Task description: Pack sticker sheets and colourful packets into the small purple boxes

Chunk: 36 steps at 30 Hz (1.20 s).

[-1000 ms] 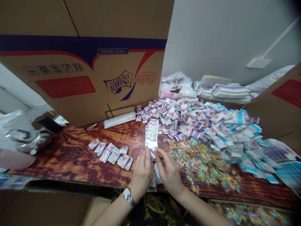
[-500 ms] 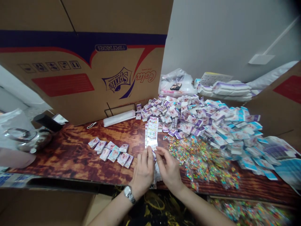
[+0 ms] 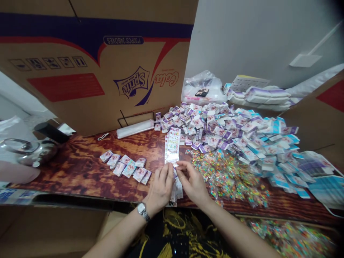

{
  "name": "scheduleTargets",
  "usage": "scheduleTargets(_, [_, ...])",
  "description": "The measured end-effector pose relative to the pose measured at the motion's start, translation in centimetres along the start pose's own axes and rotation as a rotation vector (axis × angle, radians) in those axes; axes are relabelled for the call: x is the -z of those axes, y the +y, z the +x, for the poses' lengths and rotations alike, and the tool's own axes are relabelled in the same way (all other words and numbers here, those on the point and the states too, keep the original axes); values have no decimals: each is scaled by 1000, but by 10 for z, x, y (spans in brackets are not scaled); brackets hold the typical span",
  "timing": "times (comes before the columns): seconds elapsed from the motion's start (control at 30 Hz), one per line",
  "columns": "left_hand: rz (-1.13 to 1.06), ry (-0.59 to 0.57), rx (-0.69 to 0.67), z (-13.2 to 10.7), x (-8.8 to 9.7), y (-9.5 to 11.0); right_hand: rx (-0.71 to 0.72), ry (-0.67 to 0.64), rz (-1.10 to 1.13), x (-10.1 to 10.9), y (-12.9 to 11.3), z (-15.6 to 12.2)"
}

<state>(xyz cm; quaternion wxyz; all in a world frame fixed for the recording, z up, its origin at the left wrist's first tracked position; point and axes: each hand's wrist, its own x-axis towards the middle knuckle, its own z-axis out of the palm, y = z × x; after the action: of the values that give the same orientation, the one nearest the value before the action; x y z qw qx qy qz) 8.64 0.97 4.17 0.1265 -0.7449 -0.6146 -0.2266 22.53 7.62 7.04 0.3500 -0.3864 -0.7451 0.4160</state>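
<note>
Head camera had tipped slightly lower since the earlier frame. On the wooden table (image 3: 80,179), most packets lay in the large heap (image 3: 223,132), few in the small laid-out group (image 3: 126,168); coloured sachets (image 3: 228,179) lay nearer. Over the table, left hand (image 3: 160,190) and right hand (image 3: 192,184) pinched the printed strip (image 3: 172,147) at its lower end, fingers closed.

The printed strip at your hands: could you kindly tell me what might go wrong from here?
The white strips under your left hand reach the front edge of the wood-grain table, so they could slip off. Your right hand is close to the loose colourful packets, which a careless move might scatter.
</note>
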Motion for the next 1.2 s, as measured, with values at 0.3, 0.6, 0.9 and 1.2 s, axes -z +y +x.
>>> scheduleTargets(0.3, [50, 24, 65, 0, -1, 7, 20, 111, -15, -14, -3, -18])
scheduleTargets(0.6, [-66, 107, 115, -2, -2, 4, 152, -129, -57, -11, -5, -18])
scheduleTargets(0.9, [130, 115, 105, -18, 10, -65, 217, -198, -932, 112, 114, -66])
scheduleTargets(1.2, [168, 76, 87, -30, 1, -80, 86, -231, -979, 73, 139, -55])
